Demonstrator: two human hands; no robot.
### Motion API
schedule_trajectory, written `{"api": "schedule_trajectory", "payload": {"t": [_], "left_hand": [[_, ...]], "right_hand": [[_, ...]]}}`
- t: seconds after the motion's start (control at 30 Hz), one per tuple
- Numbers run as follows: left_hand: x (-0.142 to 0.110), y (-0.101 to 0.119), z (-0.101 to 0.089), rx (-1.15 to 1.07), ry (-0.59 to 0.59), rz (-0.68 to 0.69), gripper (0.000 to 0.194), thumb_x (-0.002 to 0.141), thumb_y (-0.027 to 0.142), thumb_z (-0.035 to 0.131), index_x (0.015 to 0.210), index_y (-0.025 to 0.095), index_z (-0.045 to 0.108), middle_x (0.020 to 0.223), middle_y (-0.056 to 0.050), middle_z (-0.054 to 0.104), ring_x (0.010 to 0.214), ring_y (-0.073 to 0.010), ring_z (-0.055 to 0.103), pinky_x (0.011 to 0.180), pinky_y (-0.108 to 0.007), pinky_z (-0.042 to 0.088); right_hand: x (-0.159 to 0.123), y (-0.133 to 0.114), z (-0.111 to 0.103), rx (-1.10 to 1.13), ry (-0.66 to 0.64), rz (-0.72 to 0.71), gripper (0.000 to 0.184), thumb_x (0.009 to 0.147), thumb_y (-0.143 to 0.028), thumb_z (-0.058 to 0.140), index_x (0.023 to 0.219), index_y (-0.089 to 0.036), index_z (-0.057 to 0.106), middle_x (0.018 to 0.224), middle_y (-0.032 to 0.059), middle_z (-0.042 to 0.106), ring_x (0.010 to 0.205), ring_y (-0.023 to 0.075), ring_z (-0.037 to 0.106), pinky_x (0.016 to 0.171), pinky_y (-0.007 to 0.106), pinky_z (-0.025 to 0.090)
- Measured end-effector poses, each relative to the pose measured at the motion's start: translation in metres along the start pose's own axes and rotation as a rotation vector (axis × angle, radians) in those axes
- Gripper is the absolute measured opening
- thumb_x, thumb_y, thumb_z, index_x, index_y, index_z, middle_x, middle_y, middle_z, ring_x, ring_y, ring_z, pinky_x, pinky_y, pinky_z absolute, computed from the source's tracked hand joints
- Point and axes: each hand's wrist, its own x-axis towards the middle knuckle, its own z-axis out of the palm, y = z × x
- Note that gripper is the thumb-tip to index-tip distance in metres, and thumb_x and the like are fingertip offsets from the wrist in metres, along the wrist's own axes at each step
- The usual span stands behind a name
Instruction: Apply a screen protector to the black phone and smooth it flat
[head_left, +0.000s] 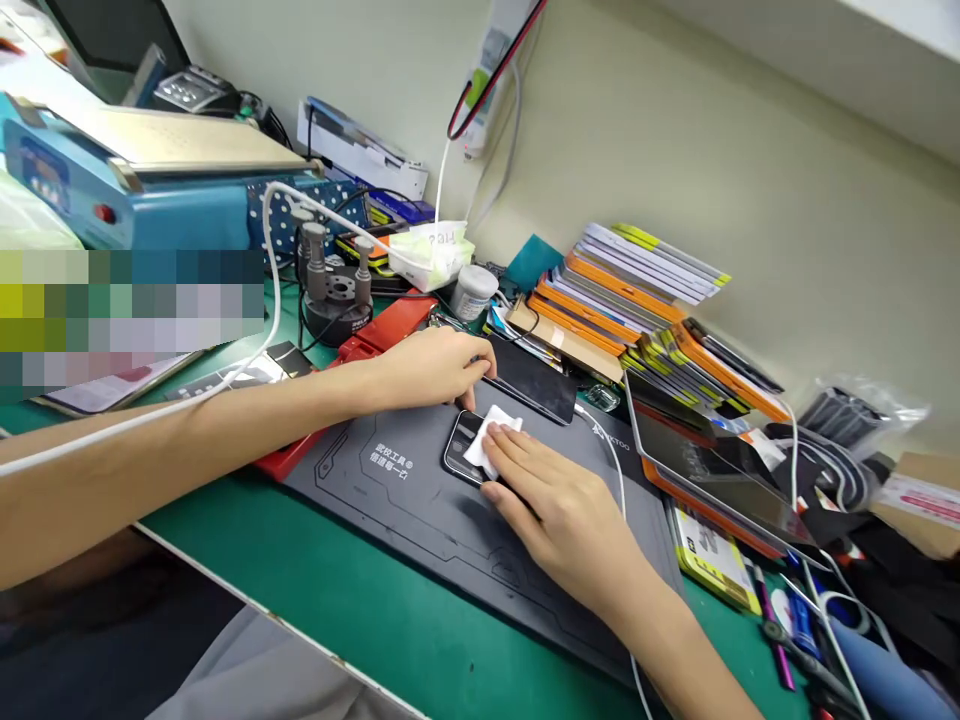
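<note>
A smartphone [455, 447] with a dark, glossy face lies on the grey work mat [420, 530]. My right hand [559, 510] presses a folded white wipe [501, 420] onto it with the fingers nearly flat and together; the wipe and fingers cover much of the phone. At the phone's far edge, my left hand [442, 368] has its fingers bent downward, the tips against the phone's upper end. Just beyond both hands lies a larger black phone [532, 378] with a white cable [616, 470] running from it across the mat.
A red tool [390, 328] lies by the mat's left edge. Behind stand a wipe packet [431, 255], a white jar [474, 292] and a black round holder [339, 305]. Stacked boxes [607, 290] line the wall. Tablets [712, 470] and pens [772, 625] lie right; a blue machine [187, 205] sits left.
</note>
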Motion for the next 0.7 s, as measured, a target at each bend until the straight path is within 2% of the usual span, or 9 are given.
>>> {"api": "schedule_trajectory", "payload": {"t": [0.13, 0.23, 0.33, 0.53, 0.7], "left_hand": [[-0.003, 0.006, -0.001, 0.123, 0.055, -0.016, 0.032, 0.102, 0.022, 0.044, 0.114, 0.024, 0.074, 0.073, 0.003, 0.08, 0.085, -0.0232, 0.078, 0.076, -0.031, 0.052], [-0.003, 0.009, 0.0, 0.195, 0.067, -0.009, 0.032, 0.102, 0.021, 0.046, 0.115, 0.024, 0.075, 0.08, 0.0, 0.082, 0.085, -0.025, 0.078, 0.078, -0.033, 0.052], [-0.002, 0.008, 0.0, 0.223, 0.066, -0.001, 0.032, 0.103, 0.021, 0.045, 0.114, 0.024, 0.075, 0.083, 0.0, 0.082, 0.084, -0.0232, 0.078, 0.077, -0.032, 0.052], [0.0, 0.001, 0.0, 0.219, 0.039, 0.006, 0.034, 0.105, 0.024, 0.041, 0.118, 0.026, 0.073, 0.08, 0.004, 0.082, 0.095, -0.0201, 0.079, 0.08, -0.029, 0.052], [-0.003, 0.006, 0.003, 0.294, 0.051, 0.048, 0.033, 0.101, 0.024, 0.049, 0.119, 0.024, 0.077, 0.096, -0.004, 0.084, 0.091, -0.0263, 0.08, 0.081, -0.035, 0.056]], "right_hand": [[0.022, -0.006, 0.009, -0.006, 0.003, 0.001, 0.048, 0.114, -0.037, 0.043, 0.138, -0.006, 0.071, 0.148, 0.0155, 0.067, 0.138, 0.0286, 0.066, 0.121, 0.042, 0.052], [0.028, -0.007, 0.015, -0.016, 0.011, 0.007, 0.049, 0.114, -0.037, 0.045, 0.141, -0.005, 0.069, 0.149, 0.017, 0.065, 0.139, 0.0291, 0.064, 0.121, 0.043, 0.052], [0.027, -0.009, 0.016, -0.006, 0.015, 0.017, 0.048, 0.113, -0.038, 0.047, 0.141, -0.006, 0.07, 0.15, 0.0175, 0.064, 0.139, 0.0297, 0.064, 0.121, 0.043, 0.052], [0.018, -0.027, 0.015, 0.039, 0.017, 0.016, 0.054, 0.111, -0.042, 0.049, 0.146, -0.003, 0.065, 0.153, 0.0206, 0.06, 0.142, 0.0336, 0.062, 0.122, 0.049, 0.051], [0.012, -0.032, 0.015, 0.003, 0.075, 0.022, 0.055, 0.11, -0.042, 0.049, 0.146, -0.004, 0.065, 0.154, 0.0188, 0.059, 0.141, 0.0347, 0.062, 0.118, 0.05, 0.055]]}}
